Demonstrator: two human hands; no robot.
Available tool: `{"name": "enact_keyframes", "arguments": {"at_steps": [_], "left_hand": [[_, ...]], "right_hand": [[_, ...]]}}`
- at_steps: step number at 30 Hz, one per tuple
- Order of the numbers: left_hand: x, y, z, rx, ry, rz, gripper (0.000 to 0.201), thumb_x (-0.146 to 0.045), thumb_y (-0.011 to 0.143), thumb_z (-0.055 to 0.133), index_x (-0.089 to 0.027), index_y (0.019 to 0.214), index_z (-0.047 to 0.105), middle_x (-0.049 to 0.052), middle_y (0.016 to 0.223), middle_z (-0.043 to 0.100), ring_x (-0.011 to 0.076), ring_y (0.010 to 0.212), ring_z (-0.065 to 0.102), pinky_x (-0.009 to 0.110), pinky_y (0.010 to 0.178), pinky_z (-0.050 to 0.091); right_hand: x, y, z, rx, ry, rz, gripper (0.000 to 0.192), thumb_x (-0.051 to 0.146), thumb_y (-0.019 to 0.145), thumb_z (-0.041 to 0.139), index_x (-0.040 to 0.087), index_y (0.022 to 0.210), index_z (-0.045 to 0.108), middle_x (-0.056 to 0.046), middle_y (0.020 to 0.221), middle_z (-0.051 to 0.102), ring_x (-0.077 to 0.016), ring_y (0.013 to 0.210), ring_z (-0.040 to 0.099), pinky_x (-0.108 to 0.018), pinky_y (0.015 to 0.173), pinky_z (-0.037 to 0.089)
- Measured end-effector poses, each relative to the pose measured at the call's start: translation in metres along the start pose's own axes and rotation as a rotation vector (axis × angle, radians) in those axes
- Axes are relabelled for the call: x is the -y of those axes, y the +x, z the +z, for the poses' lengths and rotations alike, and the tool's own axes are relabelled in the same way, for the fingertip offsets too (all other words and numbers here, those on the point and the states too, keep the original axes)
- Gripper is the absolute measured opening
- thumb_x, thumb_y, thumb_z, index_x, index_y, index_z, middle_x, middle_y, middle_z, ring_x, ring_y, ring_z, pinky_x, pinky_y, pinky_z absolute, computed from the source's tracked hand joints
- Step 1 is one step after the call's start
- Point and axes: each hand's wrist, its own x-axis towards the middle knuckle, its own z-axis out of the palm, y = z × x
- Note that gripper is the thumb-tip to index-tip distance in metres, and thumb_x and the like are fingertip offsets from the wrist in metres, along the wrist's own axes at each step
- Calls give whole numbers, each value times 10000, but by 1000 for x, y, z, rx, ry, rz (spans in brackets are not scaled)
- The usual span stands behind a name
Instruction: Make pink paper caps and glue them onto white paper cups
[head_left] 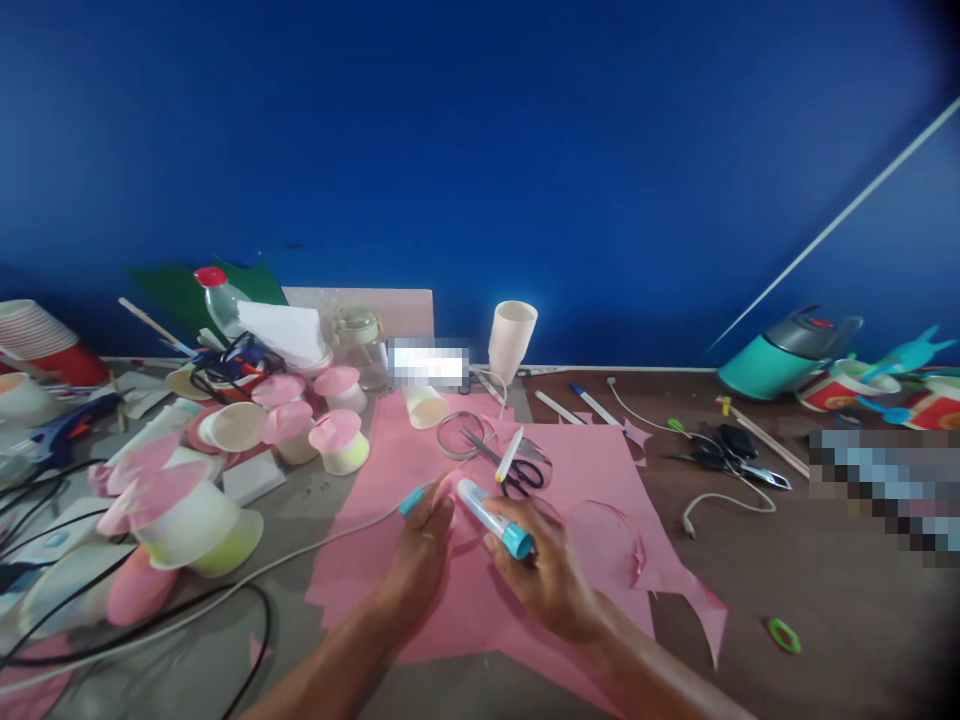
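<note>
In my right hand (551,575) is a white glue stick (491,515) with a teal base, its tip against a small pink paper piece (448,490). My left hand (424,540) pinches that paper piece. A teal cap (410,502) shows beside the left fingers; whether they grip it, I cannot tell. Both hands are over a large pink paper sheet (555,630). Just beyond them lie black-handled scissors (517,475), a white marker (510,453) and a clear round ring-like object (459,436).
Paper cups with pink paper tops (341,440) crowd the left side among black cables. A stack of white cups (512,340) stands at the back, near a glass jar (362,345). To the right are pliers (761,472), a white cable (720,497) and a teal bottle (787,355).
</note>
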Motion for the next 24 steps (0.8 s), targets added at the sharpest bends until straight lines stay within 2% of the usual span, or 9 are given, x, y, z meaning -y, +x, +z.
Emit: {"name": "enact_keyframes", "arguments": {"at_steps": [3,6,9,14,19,24], "left_hand": [[-4,-2,3,34,58,-11,411,-452,850,682,-282,1224,703,41,1341,653,291,1297,532,442,1106,415],[-8,-3,6,33,116,64,386,-432,845,674,-256,1183,731,57,1271,697,292,1275,551,440,1142,370],[-10,-3,7,-8,163,111,353,-421,812,690,-240,1105,768,82,1223,721,323,1270,553,442,1132,382],[-14,-4,7,-93,183,96,308,-412,777,702,-222,1006,781,76,1134,749,328,1237,580,458,1131,376],[-15,-4,7,-108,168,104,284,-388,738,740,-200,946,785,84,1126,748,323,1259,560,432,1103,408],[-4,0,5,-76,94,105,346,-424,764,739,-202,1028,771,80,1073,760,299,1145,628,426,1039,463]], "right_hand": [[0,0,4,38,-65,-27,224,217,927,562,202,1140,628,-68,850,757,-209,685,683,-320,634,571],[-6,1,6,-2,-127,-9,224,223,932,557,201,1141,633,-71,856,758,-219,703,693,-331,651,576],[-14,3,5,-56,-162,-1,243,216,930,562,207,1159,643,-80,892,759,-226,723,706,-335,659,583],[-13,3,0,-163,-120,15,270,208,939,564,215,1205,610,-108,996,755,-248,843,721,-344,703,594],[-1,-2,6,0,-69,-76,243,194,933,561,216,1172,599,-70,865,749,-211,678,673,-324,625,559],[-4,-1,9,23,-129,-34,222,210,940,559,195,1158,603,-79,858,759,-222,692,685,-338,643,561]]}}
